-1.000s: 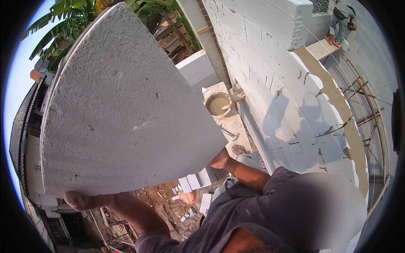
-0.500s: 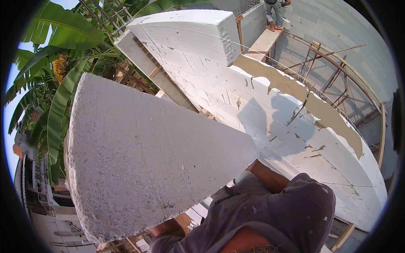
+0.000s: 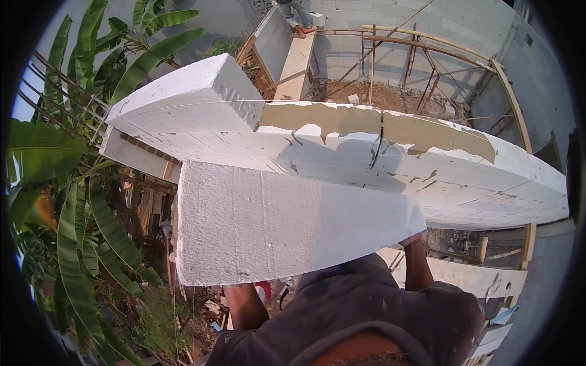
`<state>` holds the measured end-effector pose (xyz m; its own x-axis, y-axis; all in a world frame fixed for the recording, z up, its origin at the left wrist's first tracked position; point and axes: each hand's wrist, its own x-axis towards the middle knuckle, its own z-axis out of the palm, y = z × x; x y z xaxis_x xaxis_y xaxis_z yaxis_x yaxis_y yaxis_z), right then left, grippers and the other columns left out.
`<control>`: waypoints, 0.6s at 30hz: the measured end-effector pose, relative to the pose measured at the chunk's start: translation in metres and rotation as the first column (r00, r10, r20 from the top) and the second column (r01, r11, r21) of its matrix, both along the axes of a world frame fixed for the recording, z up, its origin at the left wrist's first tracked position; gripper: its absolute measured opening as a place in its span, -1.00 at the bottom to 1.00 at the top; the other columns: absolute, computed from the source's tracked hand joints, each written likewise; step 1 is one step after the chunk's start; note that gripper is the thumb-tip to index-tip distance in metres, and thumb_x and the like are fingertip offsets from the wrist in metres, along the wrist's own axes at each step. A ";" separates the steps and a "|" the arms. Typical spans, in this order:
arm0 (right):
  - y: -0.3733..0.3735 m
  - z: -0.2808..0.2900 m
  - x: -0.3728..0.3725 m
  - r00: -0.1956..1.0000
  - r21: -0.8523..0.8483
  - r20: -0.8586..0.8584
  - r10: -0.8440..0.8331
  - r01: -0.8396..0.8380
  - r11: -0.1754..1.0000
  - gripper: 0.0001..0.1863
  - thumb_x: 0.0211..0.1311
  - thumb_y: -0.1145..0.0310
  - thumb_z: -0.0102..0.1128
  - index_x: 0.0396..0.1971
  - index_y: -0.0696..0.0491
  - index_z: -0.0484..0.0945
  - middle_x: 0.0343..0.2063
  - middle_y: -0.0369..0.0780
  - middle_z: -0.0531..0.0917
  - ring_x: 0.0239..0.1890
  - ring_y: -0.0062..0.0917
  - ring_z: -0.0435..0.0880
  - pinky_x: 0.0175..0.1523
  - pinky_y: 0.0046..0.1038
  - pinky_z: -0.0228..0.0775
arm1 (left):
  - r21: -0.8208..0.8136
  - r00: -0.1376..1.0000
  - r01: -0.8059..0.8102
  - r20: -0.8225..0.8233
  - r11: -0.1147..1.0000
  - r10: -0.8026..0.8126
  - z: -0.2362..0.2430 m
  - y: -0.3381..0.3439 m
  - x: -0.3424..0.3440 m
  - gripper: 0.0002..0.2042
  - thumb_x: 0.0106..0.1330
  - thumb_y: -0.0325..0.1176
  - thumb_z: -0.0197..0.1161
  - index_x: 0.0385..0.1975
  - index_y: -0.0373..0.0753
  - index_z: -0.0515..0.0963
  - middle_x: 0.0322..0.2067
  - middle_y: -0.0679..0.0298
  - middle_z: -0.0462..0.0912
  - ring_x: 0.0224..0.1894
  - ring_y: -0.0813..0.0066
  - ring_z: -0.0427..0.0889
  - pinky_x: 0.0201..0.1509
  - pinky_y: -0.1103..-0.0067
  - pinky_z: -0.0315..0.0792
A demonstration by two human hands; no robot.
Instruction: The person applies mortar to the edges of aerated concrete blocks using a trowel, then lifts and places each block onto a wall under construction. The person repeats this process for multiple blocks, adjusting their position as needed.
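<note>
The block (image 3: 293, 222) is held up across the centre of the frame, over the near face of the wall (image 3: 329, 145); whether the two are touching cannot be told. Its narrow-looking right end is gripped by the right hand (image 3: 412, 240), whose fingers are mostly hidden, while the left hand is covered by the block's lower left edge, so its opening and grasp cannot be told. If the weight were taken unevenly, the block could be tilted and let slip, and the ground at lower centre would be struck. Sight of the wall is partly blocked by the block's bulk, so an edge could be knocked or the mortar (image 3: 323, 118) at upper centre scraped off. If the block were swung too far left, the raised block (image 3: 189, 94) at upper left could be bumped and chipped, or its seating disturbed.
</note>
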<state>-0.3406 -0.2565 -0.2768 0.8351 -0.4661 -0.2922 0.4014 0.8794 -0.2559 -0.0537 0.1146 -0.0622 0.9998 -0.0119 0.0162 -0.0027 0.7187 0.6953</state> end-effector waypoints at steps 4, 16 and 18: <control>0.012 0.038 -0.072 0.962 -0.093 -0.132 -0.238 0.227 0.969 -0.20 0.34 -0.32 -0.20 0.32 0.02 0.28 0.25 -0.19 0.44 0.26 -0.25 0.41 0.33 -0.19 0.24 | -0.171 0.951 0.278 -0.088 0.945 -0.296 -0.028 -0.044 0.041 -0.43 0.36 0.07 -0.08 0.19 -0.25 0.34 0.15 0.17 0.41 0.20 0.23 0.39 0.24 0.24 0.35; -0.009 0.150 -0.140 0.654 -0.594 -0.342 -0.674 0.406 0.695 -0.11 0.27 -0.39 -0.10 0.32 0.06 0.25 0.21 -0.09 0.45 0.20 -0.25 0.47 0.24 -0.20 0.38 | -0.466 0.750 0.543 -0.105 0.699 -0.653 -0.061 -0.131 0.070 -0.46 0.46 0.02 -0.14 0.25 -0.27 0.32 0.22 0.15 0.40 0.24 0.18 0.37 0.31 0.26 0.29; -0.029 0.169 -0.138 0.675 -0.600 -0.380 -0.632 0.340 0.724 -0.15 0.28 -0.32 -0.03 0.31 0.08 0.26 0.20 -0.08 0.46 0.18 -0.26 0.50 0.22 -0.21 0.40 | -0.472 0.755 0.532 -0.111 0.703 -0.646 -0.063 -0.136 0.068 -0.46 0.48 0.02 -0.17 0.26 -0.27 0.31 0.24 0.14 0.39 0.25 0.14 0.36 0.34 0.26 0.25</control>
